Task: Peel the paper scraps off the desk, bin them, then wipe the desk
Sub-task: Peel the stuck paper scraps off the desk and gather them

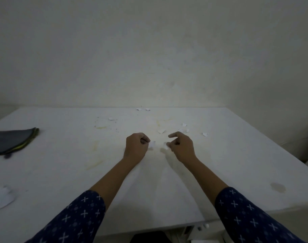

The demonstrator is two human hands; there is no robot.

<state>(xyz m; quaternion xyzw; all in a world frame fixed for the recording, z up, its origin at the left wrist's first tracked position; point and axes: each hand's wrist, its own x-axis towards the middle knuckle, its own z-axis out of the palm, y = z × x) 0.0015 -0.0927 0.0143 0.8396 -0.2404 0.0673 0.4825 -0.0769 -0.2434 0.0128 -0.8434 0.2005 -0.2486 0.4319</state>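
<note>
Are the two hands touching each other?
Apart. The head view shows bare desk between the left hand, which grips a scrap, and the right hand.

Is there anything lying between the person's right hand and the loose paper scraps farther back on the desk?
Nothing visible does. Only bare desk lies between the right hand and the paper scraps beyond it. The dark cloth sits far off to the left. No bin shows, so that path cannot be judged.
</note>
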